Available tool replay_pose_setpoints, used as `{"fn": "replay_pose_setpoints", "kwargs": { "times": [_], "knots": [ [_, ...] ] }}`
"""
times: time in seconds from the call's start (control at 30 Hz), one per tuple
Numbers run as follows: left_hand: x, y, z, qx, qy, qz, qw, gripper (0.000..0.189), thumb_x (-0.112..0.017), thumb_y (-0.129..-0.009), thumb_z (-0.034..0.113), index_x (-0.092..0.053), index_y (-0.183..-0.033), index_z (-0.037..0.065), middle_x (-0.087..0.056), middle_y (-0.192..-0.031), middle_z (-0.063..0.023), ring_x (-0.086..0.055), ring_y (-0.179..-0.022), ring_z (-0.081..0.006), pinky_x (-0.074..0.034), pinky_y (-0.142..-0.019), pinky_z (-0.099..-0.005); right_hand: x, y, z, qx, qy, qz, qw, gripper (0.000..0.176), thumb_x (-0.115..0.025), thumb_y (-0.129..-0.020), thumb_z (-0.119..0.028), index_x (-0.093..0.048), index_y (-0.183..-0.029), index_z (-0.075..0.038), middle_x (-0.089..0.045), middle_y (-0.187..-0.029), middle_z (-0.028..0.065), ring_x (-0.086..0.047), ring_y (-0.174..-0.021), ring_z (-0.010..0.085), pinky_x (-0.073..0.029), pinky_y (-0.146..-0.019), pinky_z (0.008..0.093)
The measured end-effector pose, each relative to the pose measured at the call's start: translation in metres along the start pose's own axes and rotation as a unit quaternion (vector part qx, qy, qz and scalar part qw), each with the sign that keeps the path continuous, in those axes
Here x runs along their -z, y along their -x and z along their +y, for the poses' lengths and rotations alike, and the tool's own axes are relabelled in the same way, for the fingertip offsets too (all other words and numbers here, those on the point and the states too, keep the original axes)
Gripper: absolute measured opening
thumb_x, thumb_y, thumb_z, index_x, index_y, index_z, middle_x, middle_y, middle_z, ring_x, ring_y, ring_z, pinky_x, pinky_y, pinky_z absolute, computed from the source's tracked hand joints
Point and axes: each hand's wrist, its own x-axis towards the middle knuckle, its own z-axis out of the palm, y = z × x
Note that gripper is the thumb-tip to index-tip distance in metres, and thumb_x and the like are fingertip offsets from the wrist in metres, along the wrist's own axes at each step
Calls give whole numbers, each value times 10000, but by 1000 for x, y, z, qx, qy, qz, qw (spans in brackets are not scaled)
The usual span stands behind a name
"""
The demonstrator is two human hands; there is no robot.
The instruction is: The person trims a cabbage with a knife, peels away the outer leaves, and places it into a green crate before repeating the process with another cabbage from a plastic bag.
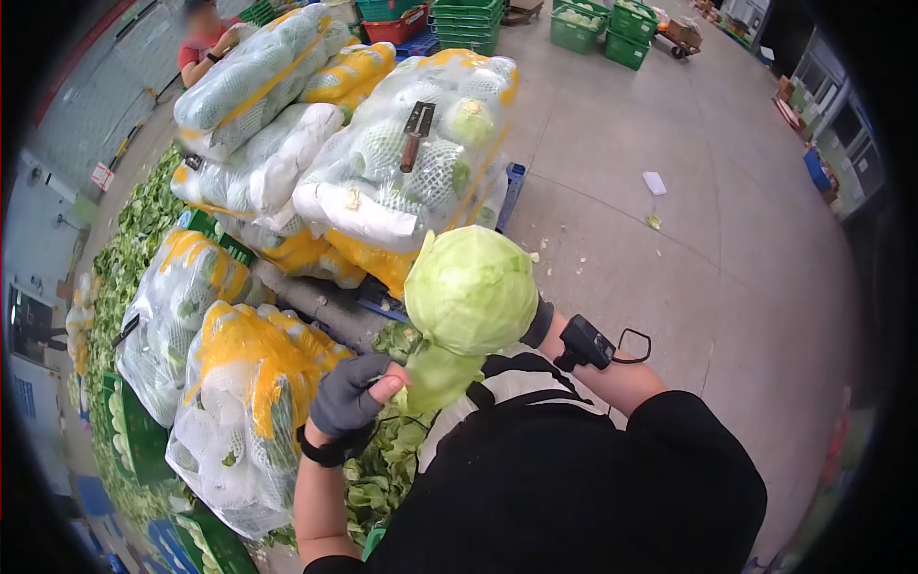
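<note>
A pale green cabbage (pixel 473 287) is held up in front of my chest. My right hand (pixel 541 323), in a dark glove, supports it from behind on the right; its fingers are hidden by the cabbage. My left hand (pixel 350 394), in a grey fingerless glove, pinches a loose outer leaf (pixel 440 379) between thumb and fingers. That leaf hangs below the head, bent away from it. Beyond the cabbage, a knife (pixel 417 136) with a broad dark blade and brown handle lies on a bag of cabbages (pixel 382 182).
Bagged cabbages (pixel 258 86) are stacked on a blue pallet (pixel 514 187), with more bags (pixel 253 392) to my left. Trimmed leaves (pixel 134 239) cover the floor there. Green crates (pixel 579 27) stand at the back. A person (pixel 203 43) is behind the stack.
</note>
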Motion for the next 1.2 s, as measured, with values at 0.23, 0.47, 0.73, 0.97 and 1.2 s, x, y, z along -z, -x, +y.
{"fn": "replay_pose_setpoints", "kwargs": {
  "times": [0.23, 0.47, 0.73, 0.97, 1.2],
  "knots": [
    [-3, 15, -53, 36, -147, 178, 972, 490, -627, -789, 283, -478, -1177, 23, -542, -1118, -165, -516, -1050, -271, -401, -880, -348, -26, 13, 15, -53, -80, 4, 995, 427, -397, -921, -277, -351, -1297, -80, -437, -1280, 111, -426, -1182, 210, -350, -995, 378],
    [-10, -33, 2, -31, 279, 67, 957, 455, -491, -885, 242, -385, -1259, 6, -548, -1104, -99, -487, -1067, -207, -338, -945, -318, -54, 24, 45, -91, -180, 20, 979, 441, -402, -921, -303, -348, -1301, -87, -426, -1292, 102, -408, -1197, 207, -331, -1009, 375],
    [-24, 43, -45, -80, 333, 197, 919, 259, -528, -855, 281, -483, -930, 37, -516, -786, -37, -518, -810, -127, -416, -760, -255, -44, 47, 51, -89, -1, 19, 996, 524, -424, -892, -434, -360, -1300, -112, -425, -1299, 71, -406, -1187, 185, -328, -1001, 357],
    [-81, 18, -38, -70, 371, 172, 910, 969, -694, -696, 454, -122, -1368, 54, -332, -1321, -106, -359, -1199, -244, -335, -965, -360, -41, 26, 58, -29, 97, 56, 993, 551, -426, -881, -470, -366, -1298, -115, -427, -1298, 66, -421, -1171, 183, -337, -991, 351],
    [-81, 20, -13, -117, 387, 265, 875, 756, -615, -794, 362, -206, -1340, 38, -388, -1275, -129, -434, -1137, -249, -376, -934, -369, -64, 22, 31, -98, -76, 44, 991, 594, -433, -855, -531, -404, -1274, -111, -468, -1261, 58, -458, -1134, 174, -359, -964, 331]
  ]
}}
